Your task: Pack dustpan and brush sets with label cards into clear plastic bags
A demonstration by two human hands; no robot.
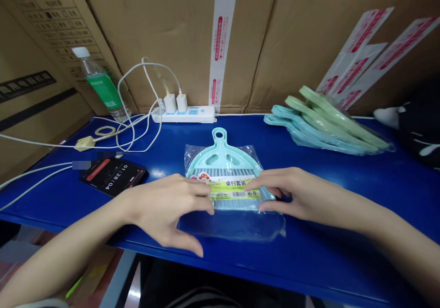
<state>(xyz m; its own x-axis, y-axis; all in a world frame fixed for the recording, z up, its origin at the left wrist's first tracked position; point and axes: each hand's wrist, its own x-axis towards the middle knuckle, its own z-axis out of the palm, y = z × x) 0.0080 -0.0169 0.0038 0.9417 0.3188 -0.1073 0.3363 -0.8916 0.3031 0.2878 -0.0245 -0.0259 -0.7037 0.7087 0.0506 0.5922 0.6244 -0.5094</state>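
A light blue dustpan-and-brush set [224,160] lies in a clear plastic bag [237,228] on the blue table [343,234], handle pointing away from me. A green and yellow label [231,186] crosses its middle. My left hand [168,207] lies flat on the bag's left side, fingers stretched out onto the label. On the right side rests my right hand [295,193], fingers extended, with the fingertips pressing on the label and the bag's edge.
A pile of blue and green dustpans [326,124] sits at the back right. A white power strip [187,114] with chargers, cables, a water bottle [101,85] and a phone showing a timer [113,176] occupy the left. Cardboard boxes [275,37] wall the back.
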